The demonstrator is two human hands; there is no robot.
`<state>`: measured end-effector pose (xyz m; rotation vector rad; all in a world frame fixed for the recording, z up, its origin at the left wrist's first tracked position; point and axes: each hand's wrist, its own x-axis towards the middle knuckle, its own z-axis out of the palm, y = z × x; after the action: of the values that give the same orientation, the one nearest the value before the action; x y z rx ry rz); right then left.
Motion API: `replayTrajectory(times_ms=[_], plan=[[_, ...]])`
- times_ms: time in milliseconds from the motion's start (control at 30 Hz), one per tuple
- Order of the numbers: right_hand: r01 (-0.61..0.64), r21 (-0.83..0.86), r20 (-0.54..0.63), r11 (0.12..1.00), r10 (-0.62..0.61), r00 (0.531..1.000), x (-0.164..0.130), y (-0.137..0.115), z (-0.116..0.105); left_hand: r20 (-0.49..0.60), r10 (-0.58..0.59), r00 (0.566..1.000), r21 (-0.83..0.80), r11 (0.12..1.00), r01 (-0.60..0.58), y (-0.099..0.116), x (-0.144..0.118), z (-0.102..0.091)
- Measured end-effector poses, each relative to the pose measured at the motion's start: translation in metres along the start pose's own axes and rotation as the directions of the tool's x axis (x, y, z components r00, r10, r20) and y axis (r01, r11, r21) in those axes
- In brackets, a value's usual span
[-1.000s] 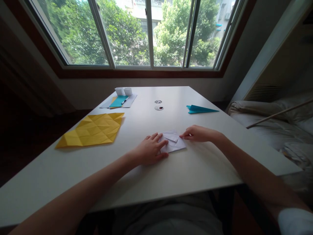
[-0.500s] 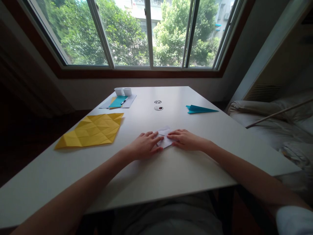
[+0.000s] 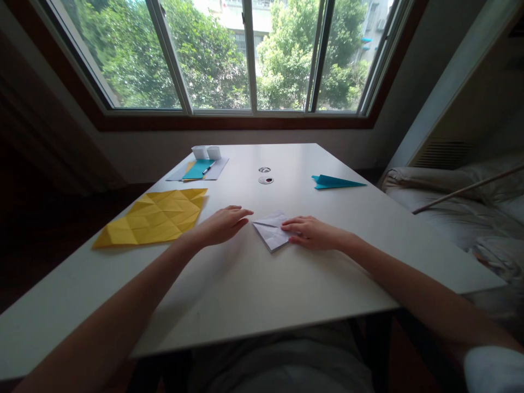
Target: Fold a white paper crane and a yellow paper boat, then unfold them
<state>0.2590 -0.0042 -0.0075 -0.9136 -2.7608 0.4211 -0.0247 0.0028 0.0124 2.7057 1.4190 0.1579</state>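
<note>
A folded piece of white paper (image 3: 270, 233) lies on the white table in front of me, one corner pointing towards me and a crease or flap edge showing across its upper part. My right hand (image 3: 311, 232) rests on its right side, fingers stretched out over the paper and hiding that part. My left hand (image 3: 224, 225) is off to the left of the paper, held a little above the table with fingers extended. It holds nothing and is apart from the paper.
Creased yellow paper (image 3: 158, 217) lies on the table (image 3: 229, 305) to the left. A blue paper plane (image 3: 338, 182) lies to the right. Further back left are blue paper (image 3: 197, 170), a pen (image 3: 208, 167) and small white boxes (image 3: 199, 152). Two round inserts (image 3: 266, 180) sit mid-table.
My left hand has lifted off the white paper and moved left, uncovering the paper's left side. My right hand stays on the paper, nearly unmoved.
</note>
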Motion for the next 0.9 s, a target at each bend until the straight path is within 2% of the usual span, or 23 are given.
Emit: replayTrajectory(times_ms=[133, 267, 433, 567, 667, 900], plan=[[0.02, 0.072, 0.005, 0.997, -0.02, 1.0, -0.002, 0.002, -0.004, -0.042, 0.175, 0.984, -0.014, 0.984, -0.176, 0.002, 0.002, 0.007], [0.038, 0.106, 0.032, 0.994, -0.042, 0.999, -0.003, 0.004, -0.008, -0.036, 0.258, 0.966, -0.07, 0.963, -0.259, 0.009, 0.003, 0.012], [0.057, 0.119, 0.026, 0.991, -0.06, 0.998, -0.002, 0.006, -0.009, -0.012, 0.288, 0.957, -0.159, 0.945, -0.287, 0.012, 0.004, 0.017], [0.054, -0.017, -0.016, 0.998, -0.054, 0.998, -0.001, 0.01, -0.005, 0.012, 0.271, 0.962, -0.108, 0.957, -0.269, 0.017, 0.001, 0.015], [0.054, -0.081, -0.052, 0.995, -0.058, 0.997, -0.001, 0.011, -0.002, 0.033, 0.311, 0.95, -0.101, 0.947, -0.307, 0.028, -0.002, 0.01], [0.045, 0.005, -0.005, 0.999, -0.045, 0.999, 0.003, 0.011, -0.001, 0.021, 0.395, 0.919, -0.183, 0.905, -0.384, 0.049, -0.003, 0.009]])
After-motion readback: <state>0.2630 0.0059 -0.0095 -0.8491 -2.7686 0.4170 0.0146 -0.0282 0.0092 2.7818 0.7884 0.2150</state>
